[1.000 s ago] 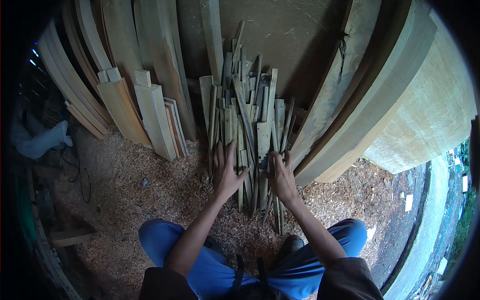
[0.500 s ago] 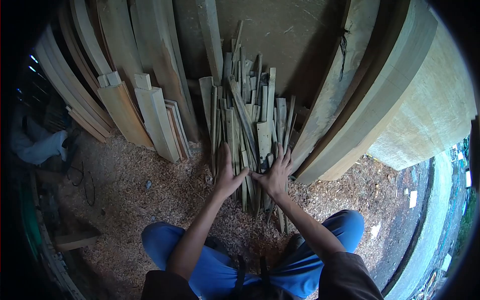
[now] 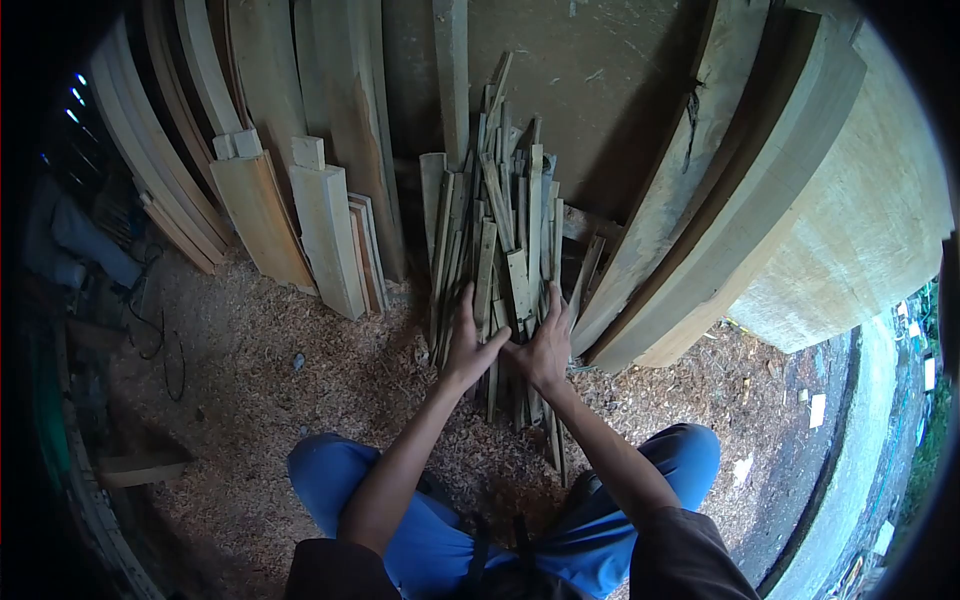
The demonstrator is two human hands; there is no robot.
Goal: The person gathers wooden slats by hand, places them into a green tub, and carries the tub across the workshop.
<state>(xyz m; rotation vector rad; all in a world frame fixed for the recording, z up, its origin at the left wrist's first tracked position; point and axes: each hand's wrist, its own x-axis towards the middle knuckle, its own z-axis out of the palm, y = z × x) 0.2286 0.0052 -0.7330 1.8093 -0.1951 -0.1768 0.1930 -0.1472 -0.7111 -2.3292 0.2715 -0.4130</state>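
A loose bundle of thin wooden strips (image 3: 487,255) leans upright against the wall in front of me, its lower ends on the sawdust. My left hand (image 3: 472,348) presses on the bundle's left side, fingers stretched along the strips. On the other side my right hand (image 3: 543,350) is curved around the right edge. Both thumbs come together across the front, so the two hands clasp the strips between them. How far the fingertips reach behind the wood is hidden. One short strip (image 3: 588,275) leans apart, right of the bundle.
Thick boards (image 3: 335,130) and short timber blocks (image 3: 328,235) stand at the left. Large planks (image 3: 700,220) and a plywood sheet (image 3: 830,220) lean at the right. Wood shavings (image 3: 370,385) cover the floor. Another person's leg (image 3: 95,235) shows at far left.
My hands have pushed inward and the strips stand closer together, in a narrower bundle. One strip on the right now leans away from it. The view has shifted slightly.
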